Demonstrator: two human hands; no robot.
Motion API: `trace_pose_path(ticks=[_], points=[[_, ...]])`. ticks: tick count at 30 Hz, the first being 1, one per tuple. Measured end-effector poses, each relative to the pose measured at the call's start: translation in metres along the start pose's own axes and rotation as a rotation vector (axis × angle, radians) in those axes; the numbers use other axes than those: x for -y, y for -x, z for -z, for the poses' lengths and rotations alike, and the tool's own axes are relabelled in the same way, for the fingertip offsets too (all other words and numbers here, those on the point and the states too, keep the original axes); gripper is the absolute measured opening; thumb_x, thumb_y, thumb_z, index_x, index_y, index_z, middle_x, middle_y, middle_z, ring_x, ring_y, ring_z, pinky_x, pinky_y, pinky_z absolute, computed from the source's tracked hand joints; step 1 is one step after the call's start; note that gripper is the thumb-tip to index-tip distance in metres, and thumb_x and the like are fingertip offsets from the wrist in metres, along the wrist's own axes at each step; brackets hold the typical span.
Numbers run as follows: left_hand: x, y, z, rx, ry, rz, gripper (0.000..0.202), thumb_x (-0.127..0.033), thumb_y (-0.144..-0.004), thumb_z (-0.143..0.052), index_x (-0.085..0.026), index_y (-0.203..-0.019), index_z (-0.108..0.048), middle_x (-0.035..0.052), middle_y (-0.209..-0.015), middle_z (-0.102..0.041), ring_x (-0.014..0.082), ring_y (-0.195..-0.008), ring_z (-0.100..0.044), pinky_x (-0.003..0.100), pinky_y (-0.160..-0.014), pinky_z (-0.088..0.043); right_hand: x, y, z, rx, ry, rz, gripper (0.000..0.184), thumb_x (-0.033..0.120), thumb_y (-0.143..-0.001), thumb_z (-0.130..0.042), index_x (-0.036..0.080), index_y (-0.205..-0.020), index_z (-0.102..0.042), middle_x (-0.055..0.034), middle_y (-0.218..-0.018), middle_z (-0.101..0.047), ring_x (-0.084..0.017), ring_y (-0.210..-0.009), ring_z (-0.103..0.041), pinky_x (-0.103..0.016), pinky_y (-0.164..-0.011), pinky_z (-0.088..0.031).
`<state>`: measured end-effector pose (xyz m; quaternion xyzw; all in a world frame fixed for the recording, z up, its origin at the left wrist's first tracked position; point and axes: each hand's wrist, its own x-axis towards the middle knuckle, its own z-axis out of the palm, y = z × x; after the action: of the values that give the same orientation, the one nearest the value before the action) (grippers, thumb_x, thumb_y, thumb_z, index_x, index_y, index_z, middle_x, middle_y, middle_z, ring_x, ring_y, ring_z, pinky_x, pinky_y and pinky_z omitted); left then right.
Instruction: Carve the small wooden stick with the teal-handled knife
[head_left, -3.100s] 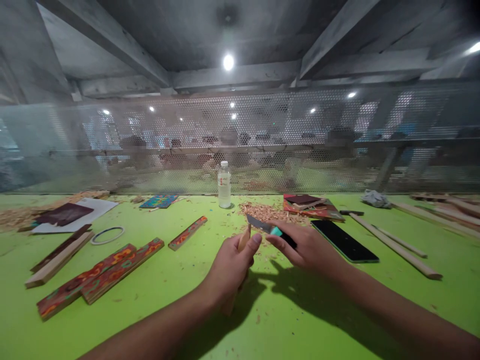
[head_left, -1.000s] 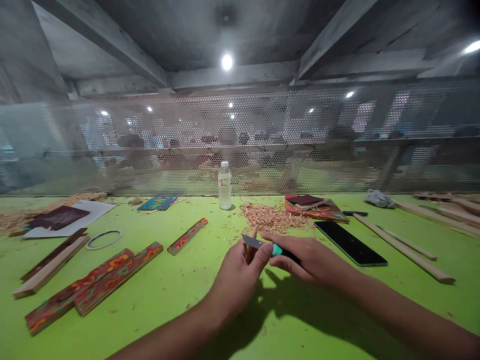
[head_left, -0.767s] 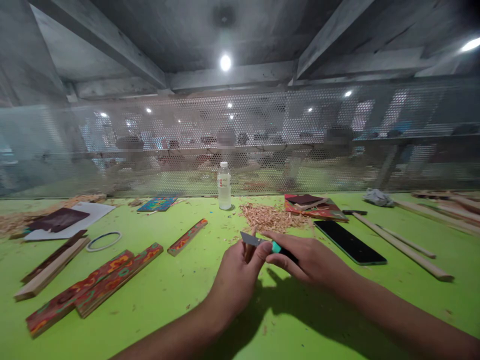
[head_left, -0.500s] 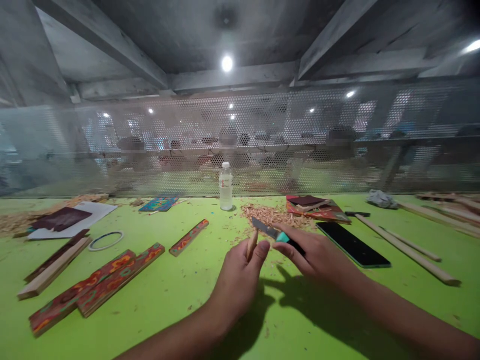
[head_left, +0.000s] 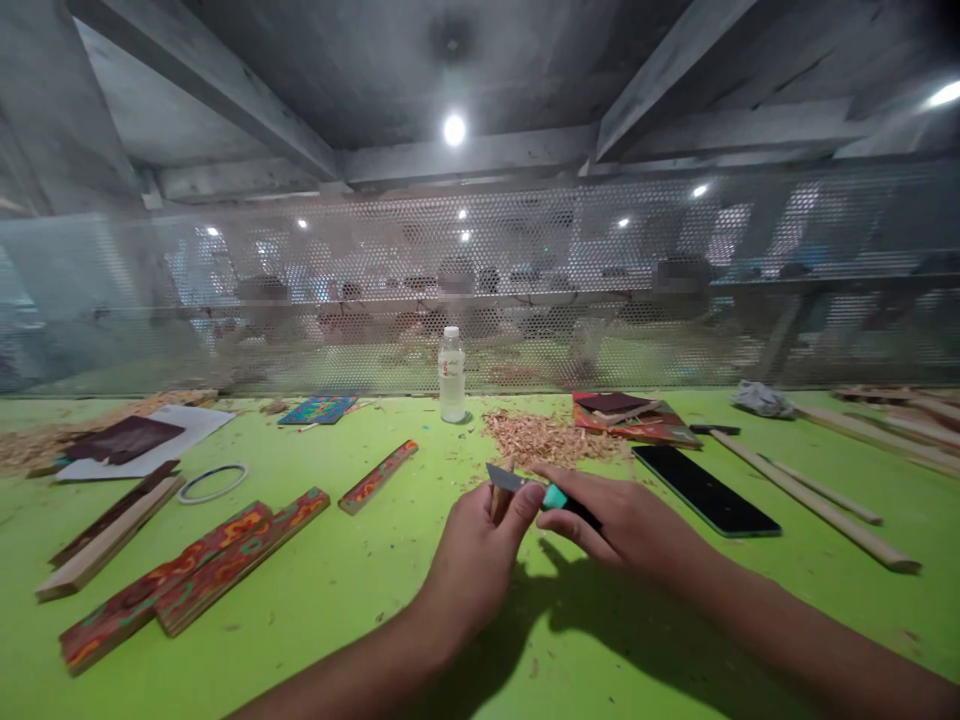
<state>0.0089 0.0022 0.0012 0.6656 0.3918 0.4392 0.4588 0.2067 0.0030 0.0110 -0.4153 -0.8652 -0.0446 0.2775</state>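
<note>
My left hand is closed around a small wooden stick, most of which my fingers hide. In my right hand is a utility knife with a teal and black handle. Its grey blade lies across the upper part of the stick, close to my left thumb. Both hands are above the green table, and a pile of wood shavings lies just beyond them.
A water bottle stands behind the hands. On the right are a black phone, a hammer and wooden strips. Painted wooden bars, a white ring and dark sandpaper lie left. A perforated screen closes off the back.
The knife in my right hand has moved left and down along the stick, bringing its blade nearer my left thumb. My left hand has stayed almost where it was.
</note>
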Motion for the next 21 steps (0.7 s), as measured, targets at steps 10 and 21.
trace_pose_path(ticks=[10,21], points=[[-0.001,0.002,0.002,-0.003,-0.004,0.002,0.042,-0.056,-0.099,-0.055,-0.023,-0.076,-0.045,-0.0046,-0.068,-0.036,0.0147,-0.063,-0.031,0.032,-0.059,-0.025,-0.014,-0.006,0.009,-0.089,-0.025,-0.155,0.061,0.061,-0.106,-0.032,0.018,-0.126,-0.069,-0.0169,-0.123,-0.076,-0.032,-0.107,-0.076,-0.042,-0.083,-0.061],[0.005,-0.004,0.002,-0.019,0.037,0.055,0.039,-0.056,-0.094,-0.061,-0.020,-0.077,-0.057,-0.0037,-0.065,-0.042,0.0155,-0.063,-0.036,0.030,-0.062,-0.030,0.006,-0.006,0.001,0.181,-0.220,0.009,0.051,0.056,-0.107,-0.037,0.022,-0.129,-0.067,-0.0110,-0.117,-0.078,-0.025,-0.101,-0.074,-0.036,-0.085,-0.057]])
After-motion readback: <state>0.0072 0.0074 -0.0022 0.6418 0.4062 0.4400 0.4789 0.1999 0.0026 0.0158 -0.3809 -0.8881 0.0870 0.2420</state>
